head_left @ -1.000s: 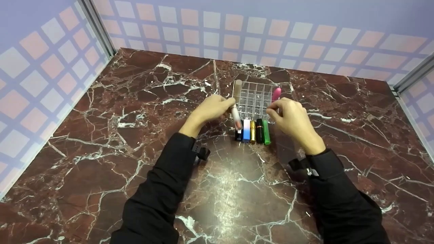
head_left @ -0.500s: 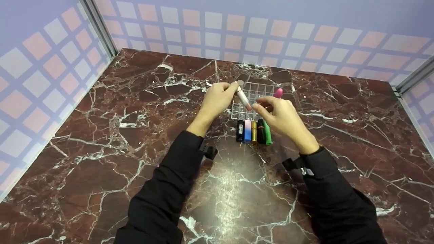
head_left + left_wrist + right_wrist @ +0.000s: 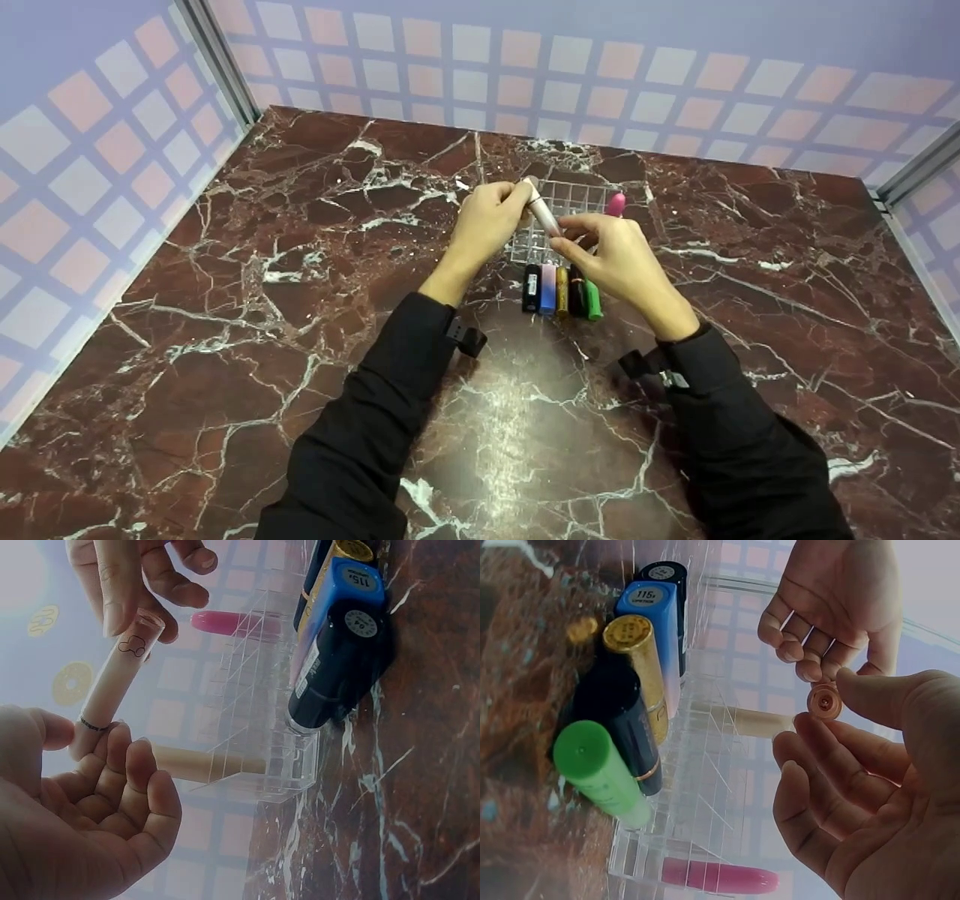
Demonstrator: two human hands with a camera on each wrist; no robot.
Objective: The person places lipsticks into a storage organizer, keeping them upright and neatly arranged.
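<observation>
A white lipstick tube (image 3: pixel 543 213), fading to pink at its lower end, is held aslant above a clear compartment organizer (image 3: pixel 581 192). My left hand (image 3: pixel 489 219) pinches its upper end between thumb and fingers. At the pink end, the thumb and fingertips of my right hand (image 3: pixel 621 244) grip the tube. The right wrist view looks straight at that round end (image 3: pixel 824 702). Inside the organizer stand a pink tube (image 3: pixel 236 622) at the right and a beige tube (image 3: pixel 191 763) at the left.
In front of the organizer lies a row of lipsticks: a black one (image 3: pixel 531 291), a blue-and-pink one (image 3: pixel 548 291), a gold one (image 3: pixel 562 292), another black one (image 3: pixel 577 292) and a green one (image 3: pixel 594 301). Patterned panels (image 3: pixel 517 71) border the marbled table (image 3: pixel 337 420).
My left hand has carried the white lipstick tube up and right, over the organizer. My right hand has come left from beside the organizer and taken hold of the tube's pink end.
</observation>
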